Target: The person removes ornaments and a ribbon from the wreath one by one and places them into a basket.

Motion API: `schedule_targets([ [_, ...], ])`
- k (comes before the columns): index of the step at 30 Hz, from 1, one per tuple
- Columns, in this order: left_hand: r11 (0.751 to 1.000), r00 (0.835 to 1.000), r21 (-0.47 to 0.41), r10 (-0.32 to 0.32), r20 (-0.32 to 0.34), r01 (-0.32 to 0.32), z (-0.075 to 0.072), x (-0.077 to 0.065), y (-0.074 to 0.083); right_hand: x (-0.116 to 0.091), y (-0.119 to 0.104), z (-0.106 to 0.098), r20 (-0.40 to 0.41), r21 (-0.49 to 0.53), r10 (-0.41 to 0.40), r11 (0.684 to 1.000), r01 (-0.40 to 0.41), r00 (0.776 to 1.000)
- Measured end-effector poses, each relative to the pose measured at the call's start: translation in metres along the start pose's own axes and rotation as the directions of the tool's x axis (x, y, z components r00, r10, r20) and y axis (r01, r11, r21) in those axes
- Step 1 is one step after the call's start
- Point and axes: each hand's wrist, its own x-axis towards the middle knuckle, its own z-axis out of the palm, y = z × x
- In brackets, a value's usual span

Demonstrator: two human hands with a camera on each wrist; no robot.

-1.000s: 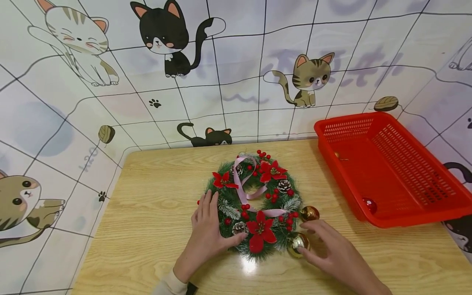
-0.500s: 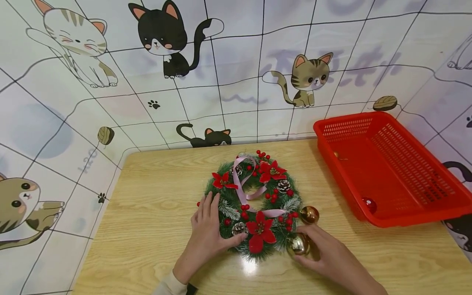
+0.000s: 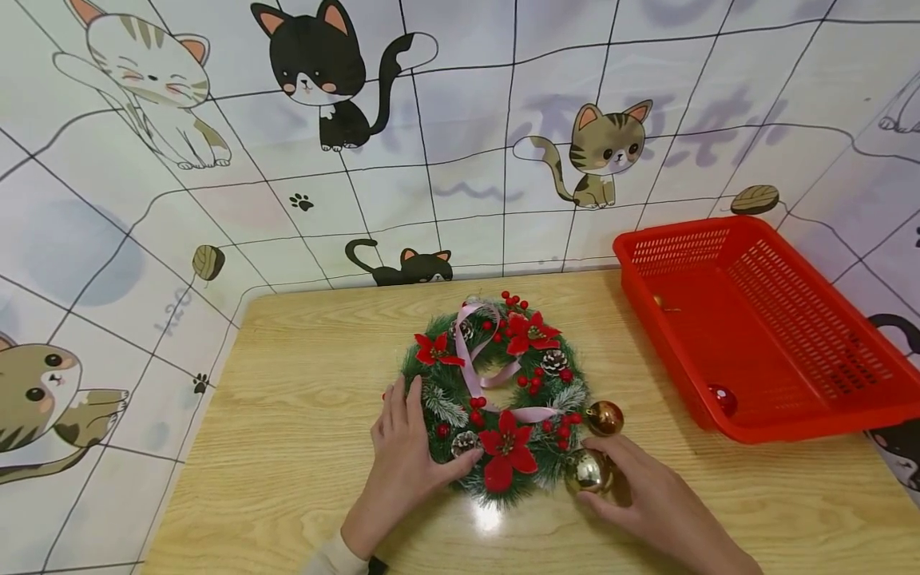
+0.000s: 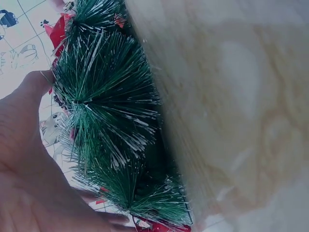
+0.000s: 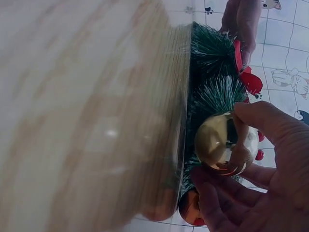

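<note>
A right hand [image 3: 650, 491] pinches a gold bauble [image 3: 589, 470] beside a Christmas wreath [image 3: 446, 406], which a left hand [image 3: 408, 459] touches with fingers [image 3: 414, 407] outstretched.

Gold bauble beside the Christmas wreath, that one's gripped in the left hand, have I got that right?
Wrong hand: the right hand grips the gold bauble beside the Christmas wreath, as the head view shows. The left hand touches the wreath instead.

the gold bauble [image 3: 591, 471] is glossy and mirror-smooth; the wreath [image 3: 453, 383] looks like bristly plastic, its ribbon [image 3: 467, 374] satiny cloth, its flowers [image 3: 508, 450] matt, velvety cloth; the basket [image 3: 733, 335] smooth plastic, the table [image 3: 302, 415] glossy wood
</note>
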Motion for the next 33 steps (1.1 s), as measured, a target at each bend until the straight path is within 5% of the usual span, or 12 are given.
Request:
schedule_targets([
  [6,1.000,0.999,0.011,-0.025,-0.034,0.026,-0.001,0.000,-0.002,-0.002,0.001,-0.004,-0.033,0.020,-0.014,1.000,0.015,0.999],
  [21,0.996,0.999,-0.081,-0.045,0.014,0.046,-0.002,0.000,-0.003,0.000,0.002,-0.011,-0.116,0.035,-0.057,0.997,0.062,0.992],
  [33,0.995,0.995,0.015,-0.098,-0.020,0.099,-0.001,-0.001,-0.004,0.002,0.002,-0.014,-0.145,0.079,-0.042,0.995,0.054,0.989],
])
